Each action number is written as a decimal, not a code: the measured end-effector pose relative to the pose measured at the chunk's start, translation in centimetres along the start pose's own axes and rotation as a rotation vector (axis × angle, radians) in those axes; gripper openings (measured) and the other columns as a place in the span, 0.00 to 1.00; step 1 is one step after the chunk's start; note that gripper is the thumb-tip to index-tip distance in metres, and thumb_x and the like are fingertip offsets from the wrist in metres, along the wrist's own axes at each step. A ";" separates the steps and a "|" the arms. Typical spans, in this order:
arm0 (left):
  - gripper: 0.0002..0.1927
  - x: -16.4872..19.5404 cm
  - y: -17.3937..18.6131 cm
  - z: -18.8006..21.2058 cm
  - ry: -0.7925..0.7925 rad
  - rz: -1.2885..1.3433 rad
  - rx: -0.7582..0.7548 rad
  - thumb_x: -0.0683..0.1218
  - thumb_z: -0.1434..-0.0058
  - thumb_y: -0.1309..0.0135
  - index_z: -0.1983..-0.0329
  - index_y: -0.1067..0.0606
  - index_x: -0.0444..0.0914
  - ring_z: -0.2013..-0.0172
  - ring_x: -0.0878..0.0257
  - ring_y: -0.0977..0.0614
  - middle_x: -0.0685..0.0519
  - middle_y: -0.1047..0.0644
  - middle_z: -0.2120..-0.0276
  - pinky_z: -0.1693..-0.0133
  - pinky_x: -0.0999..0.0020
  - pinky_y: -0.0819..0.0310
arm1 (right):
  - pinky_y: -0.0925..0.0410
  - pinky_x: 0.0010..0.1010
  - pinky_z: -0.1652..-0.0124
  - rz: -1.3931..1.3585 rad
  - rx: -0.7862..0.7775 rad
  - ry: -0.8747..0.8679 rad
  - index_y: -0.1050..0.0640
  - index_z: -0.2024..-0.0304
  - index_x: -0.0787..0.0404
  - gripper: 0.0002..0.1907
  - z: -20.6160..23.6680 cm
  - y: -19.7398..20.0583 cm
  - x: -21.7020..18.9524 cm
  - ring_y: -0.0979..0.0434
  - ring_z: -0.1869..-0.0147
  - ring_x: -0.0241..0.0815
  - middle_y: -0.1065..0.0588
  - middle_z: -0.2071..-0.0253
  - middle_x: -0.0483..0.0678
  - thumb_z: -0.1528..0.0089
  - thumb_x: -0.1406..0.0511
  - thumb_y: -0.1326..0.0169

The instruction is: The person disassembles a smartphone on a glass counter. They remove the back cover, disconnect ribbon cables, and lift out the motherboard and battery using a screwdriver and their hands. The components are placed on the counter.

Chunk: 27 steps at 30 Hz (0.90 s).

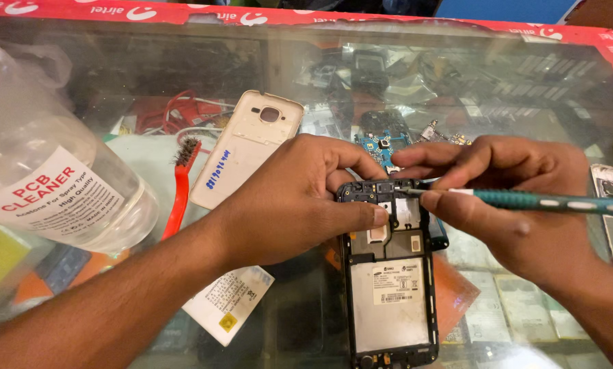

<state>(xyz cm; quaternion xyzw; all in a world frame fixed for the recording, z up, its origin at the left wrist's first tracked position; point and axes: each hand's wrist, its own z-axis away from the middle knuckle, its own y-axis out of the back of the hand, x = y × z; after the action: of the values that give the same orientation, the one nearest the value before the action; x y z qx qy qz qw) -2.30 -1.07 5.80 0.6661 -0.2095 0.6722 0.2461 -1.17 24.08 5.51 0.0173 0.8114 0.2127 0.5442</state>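
Both hands meet over an opened phone (390,273) lying back-up on the glass counter (115,68), its rear cover off. Left hand (299,198) closes on the phone's upper left edge, thumb pressed flat across the card-slot area and fingers curled over the top, steadying it. Right hand (518,198), coming in from 3 o'clock, pinches a teal-handled screwdriver (545,201) whose tip rests at the phone's top edge near 12 o'clock.

At 10 o'clock from the phone lies a cream back cover (245,147), inner face up, with a red brush (181,184) just beside it; farther toward 9 o'clock a clear bottle of cleaner (46,178) lies on its side. A small blue circuit board (381,143) sits just beyond the fingertips, and a white label card (228,301) lies at 8 o'clock.

By the look of it the step in hand is work on a screw in the top frame (the screw itself is too small to see). Next move calls for the tip kept square and seated, and the left grip firm so the phone cannot skate on glass
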 end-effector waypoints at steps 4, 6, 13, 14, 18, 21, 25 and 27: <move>0.12 0.0 0.1 0.0 -0.009 -0.018 0.019 0.42 0.42 0.40 0.56 0.23 0.32 0.79 0.75 0.21 0.54 0.17 0.76 0.78 0.77 0.27 | 0.20 0.41 0.52 -0.129 0.011 -0.098 0.22 0.70 0.71 0.01 -0.7 0.2 0.9 0.14 0.43 0.52 0.19 0.62 0.63 0.44 0.77 0.41; 0.12 0.0 0.0 0.0 -0.012 -0.008 0.027 0.41 0.42 0.39 0.56 0.22 0.32 0.79 0.75 0.22 0.55 0.18 0.76 0.77 0.77 0.28 | 0.19 0.42 0.55 -0.198 0.036 -0.143 0.22 0.69 0.71 0.01 -0.8 0.1 1.2 0.14 0.47 0.53 0.19 0.63 0.63 0.44 0.77 0.42; 0.11 0.0 -0.3 0.2 -0.025 0.001 0.067 0.41 0.42 0.40 0.57 0.21 0.31 0.81 0.74 0.23 0.55 0.20 0.78 0.79 0.76 0.28 | 0.18 0.43 0.59 -0.257 0.072 -0.169 0.21 0.69 0.71 0.02 -0.3 -0.4 1.1 0.15 0.51 0.51 0.18 0.61 0.63 0.42 0.74 0.42; 0.11 -0.1 -0.4 0.2 -0.010 0.022 0.069 0.41 0.42 0.41 0.57 0.22 0.30 0.83 0.73 0.23 0.55 0.20 0.79 0.81 0.75 0.27 | 0.18 0.43 0.58 -0.273 0.063 -0.149 0.21 0.69 0.70 0.03 -0.1 -0.4 1.1 0.15 0.50 0.50 0.18 0.61 0.63 0.41 0.74 0.41; 0.11 -0.3 -0.7 0.1 -0.026 0.063 0.071 0.40 0.41 0.41 0.57 0.22 0.29 0.83 0.72 0.24 0.53 0.21 0.79 0.82 0.74 0.26 | 0.20 0.42 0.57 -0.516 0.049 -0.315 0.21 0.69 0.70 0.04 0.2 -0.2 2.0 0.15 0.52 0.48 0.18 0.58 0.62 0.39 0.73 0.43; 0.11 -0.4 -0.4 0.1 -0.044 0.099 0.049 0.39 0.41 0.41 0.57 0.23 0.29 0.83 0.71 0.22 0.52 0.19 0.77 0.81 0.74 0.26 | 0.23 0.42 0.56 -0.666 0.074 -0.425 0.21 0.66 0.70 0.03 0.6 -0.1 2.8 0.18 0.58 0.47 0.18 0.57 0.61 0.37 0.74 0.43; 0.12 -0.5 -0.4 0.1 -0.039 0.134 0.043 0.40 0.41 0.40 0.55 0.23 0.29 0.81 0.72 0.21 0.52 0.18 0.75 0.80 0.74 0.26 | 0.23 0.43 0.55 -0.707 0.158 -0.485 0.23 0.65 0.68 0.03 0.9 -0.6 3.4 0.19 0.60 0.45 0.24 0.63 0.55 0.35 0.74 0.44; 0.12 -0.5 -0.4 0.0 -0.029 0.115 0.057 0.40 0.41 0.40 0.55 0.23 0.29 0.79 0.72 0.20 0.52 0.17 0.74 0.79 0.75 0.26 | 0.23 0.43 0.55 -0.714 0.188 -0.469 0.24 0.65 0.66 0.03 0.9 -0.7 3.1 0.19 0.59 0.44 0.25 0.62 0.53 0.34 0.74 0.45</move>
<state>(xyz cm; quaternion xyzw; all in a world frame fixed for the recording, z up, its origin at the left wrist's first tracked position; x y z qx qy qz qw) -2.04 -0.79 5.24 0.6693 -0.2318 0.6812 0.1851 -1.51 24.59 2.22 -0.1672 0.6367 -0.0733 0.7492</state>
